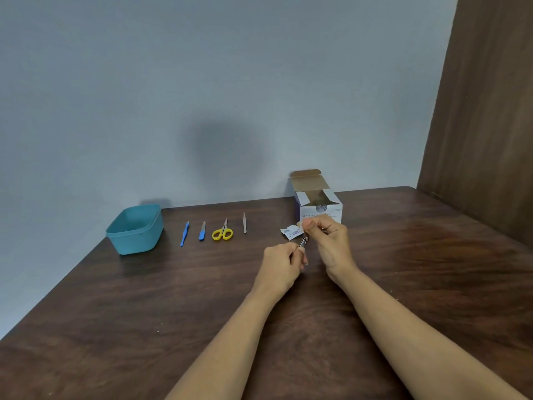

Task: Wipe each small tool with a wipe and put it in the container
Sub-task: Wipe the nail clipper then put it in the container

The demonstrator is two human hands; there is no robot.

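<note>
Counting along the dark brown wooden tabletop [144, 313]: four small tools lying loose in one row, set apart from one another. From left to right, a slim blue-handled pick [184, 234], a short blue-handled nail file [202, 231], a pair of yellow-handled scissors [222, 231] and a pair of plain silver metal tweezers [245, 223]. Fifth tool, a small silver metal clipper [302, 241], held up off the wood between two bare hands.

Left hand [284, 262]: grip closed round the clipper's lower end, fingers curled. Right hand [328, 241]: grip pinching a small pale wipe [299, 225] between thumb and fingers, just above the clipper's tip; cannot tell whether touching the metal.

One teal rectangular plastic container [135, 243], lidless, standing left of the row near the left tabletop edge. One torn white sachet [289, 232] lying flat just behind the hands. One white cardboard box [320, 213], top flaps open, behind the right hand and close to the grey wall [202, 82].

Standing between hands and container: the whole row of four. Back edge meeting the wall; left edge running diagonally toward the near left; tall brown wooden panel [484, 111] closing the far right. Wide stretch of wood grain showing before the row, under both forearms and to the right of the box.
</note>
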